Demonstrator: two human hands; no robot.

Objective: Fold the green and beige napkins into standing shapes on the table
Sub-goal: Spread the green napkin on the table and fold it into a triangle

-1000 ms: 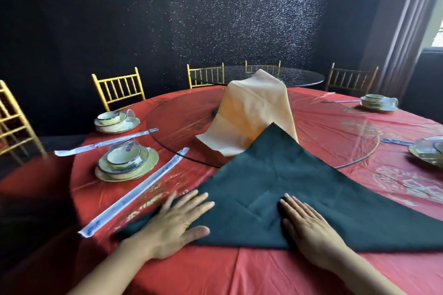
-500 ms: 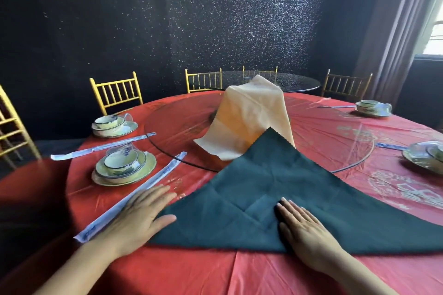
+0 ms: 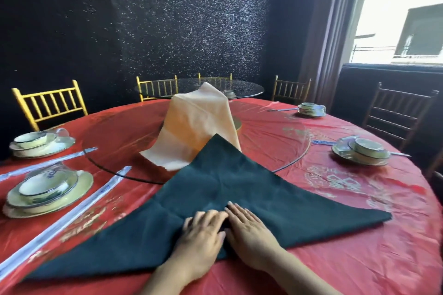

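A dark green napkin [image 3: 251,189] lies flat on the red tablecloth as a wide triangle, apex pointing away from me. My left hand [image 3: 203,235] and my right hand [image 3: 249,232] rest side by side on the middle of its near edge, fingers straight and pressing the cloth. Behind the apex a beige napkin [image 3: 196,127] is draped in a tall peak on the glass turntable [image 3: 115,136].
Place settings of stacked plates and bowls sit at the left [image 3: 48,189], far left [image 3: 36,143], right [image 3: 362,153] and far right [image 3: 310,109]. Wrapped chopsticks [image 3: 79,213] lie left of the green napkin. Gold chairs [image 3: 50,103] ring the round table.
My left hand has slid right from the napkin's left corner to the middle, beside my right hand. The view has shifted to the right.
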